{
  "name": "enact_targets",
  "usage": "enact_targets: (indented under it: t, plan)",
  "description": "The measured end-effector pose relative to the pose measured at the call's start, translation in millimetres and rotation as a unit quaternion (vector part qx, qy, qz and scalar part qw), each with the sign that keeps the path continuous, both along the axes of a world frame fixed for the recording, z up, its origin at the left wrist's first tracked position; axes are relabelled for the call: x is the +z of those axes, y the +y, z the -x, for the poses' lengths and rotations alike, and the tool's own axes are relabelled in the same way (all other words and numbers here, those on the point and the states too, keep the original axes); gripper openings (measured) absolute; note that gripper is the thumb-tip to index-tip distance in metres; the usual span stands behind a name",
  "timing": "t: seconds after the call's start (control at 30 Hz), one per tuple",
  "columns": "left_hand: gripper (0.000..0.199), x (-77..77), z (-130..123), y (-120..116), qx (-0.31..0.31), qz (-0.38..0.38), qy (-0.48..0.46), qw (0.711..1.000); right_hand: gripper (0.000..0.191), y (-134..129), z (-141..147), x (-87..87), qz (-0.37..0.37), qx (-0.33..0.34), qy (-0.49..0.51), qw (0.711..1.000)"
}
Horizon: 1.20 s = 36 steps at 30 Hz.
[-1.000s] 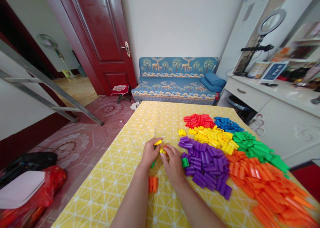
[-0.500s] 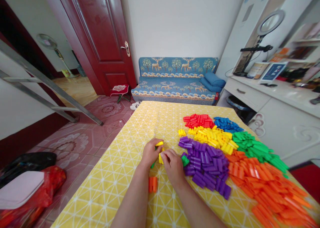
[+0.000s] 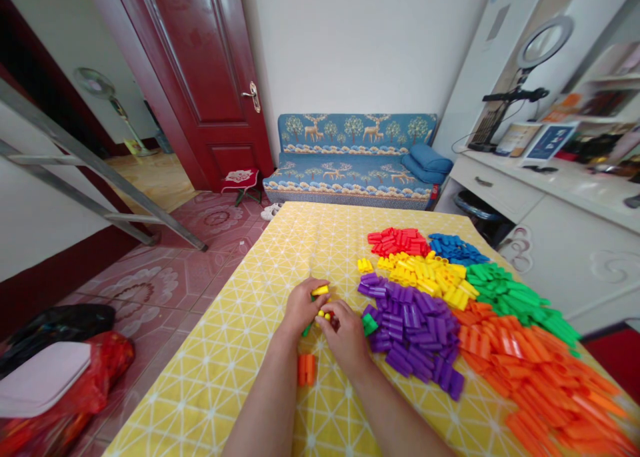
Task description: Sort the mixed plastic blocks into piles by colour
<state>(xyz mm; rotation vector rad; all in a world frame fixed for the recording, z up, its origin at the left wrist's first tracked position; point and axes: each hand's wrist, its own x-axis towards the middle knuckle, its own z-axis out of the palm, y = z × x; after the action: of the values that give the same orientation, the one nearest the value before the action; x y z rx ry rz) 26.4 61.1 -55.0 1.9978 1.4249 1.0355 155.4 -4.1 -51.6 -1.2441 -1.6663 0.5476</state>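
Note:
My left hand (image 3: 301,306) is closed around joined plastic building pieces. A yellow piece (image 3: 320,290) shows at its fingertips, and bits of green (image 3: 307,330) peek out beside the palm. Close by on the right, my right hand (image 3: 346,330) pinches a small yellow piece (image 3: 327,315) whose rounded ends face me. Fingers hide most of both; I cannot tell whether the two touch. An orange piece (image 3: 306,369) lies on the yellow patterned tablecloth (image 3: 250,350) just nearer than the hands. Beside the right knuckles, a green piece (image 3: 370,323) rests against the purple pile (image 3: 415,330).
Right of my hands lie piles of yellow (image 3: 425,273), red (image 3: 397,241), blue (image 3: 455,249), green (image 3: 515,297) and orange pieces (image 3: 540,370). A small yellow group (image 3: 365,265) sits apart. Beyond the table stands a blue sofa (image 3: 350,167); a white dresser (image 3: 565,223) is at right.
My right hand has turned the small yellow piece so its round ends now face me. The left hand has hardly moved, and the piles are unchanged.

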Motion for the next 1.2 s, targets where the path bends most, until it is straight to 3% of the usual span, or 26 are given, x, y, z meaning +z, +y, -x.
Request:
enact_targets:
  t: [0.23, 0.77, 1.2]
  plan:
    - [0.027, 2.5, -1.1, -1.5, 0.000, -0.007, 0.001, 1.000, 0.006, 3.4, -3.3, -3.3, 0.006, -0.042, 0.020, 0.999]
    - [0.034, -1.5, -0.5, -0.4, 0.013, -0.001, 0.011, 1.000, 0.022, 5.3, -3.0, -5.7, -0.002, -0.036, 0.033, 0.999]
    - [0.026, 1.0, -1.2, -0.2, 0.017, 0.005, 0.004, 1.000, 0.017, 2.5, -2.7, -1.5, 0.005, -0.019, 0.024, 1.000]
